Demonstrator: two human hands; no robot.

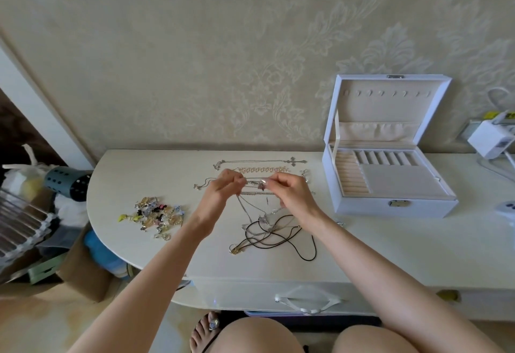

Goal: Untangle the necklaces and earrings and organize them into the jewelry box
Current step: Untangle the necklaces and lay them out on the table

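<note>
1. Both hands are raised over the table [390, 246], close together but not touching. The left hand [223, 188] and right hand [289, 193] each pinch a thin silver chain [243, 209].
2. The chain's slack drops nearward into the tangle [274, 231], which lies just near of the hands.
3. The open box [362, 209] stands to the right, well apart; the right hand is nearer it.
4. The earrings [156, 214] are heaped to the left, nearer the left hand.
5. Freeing the chain probably means drawing it far, away from the tangle.
</note>
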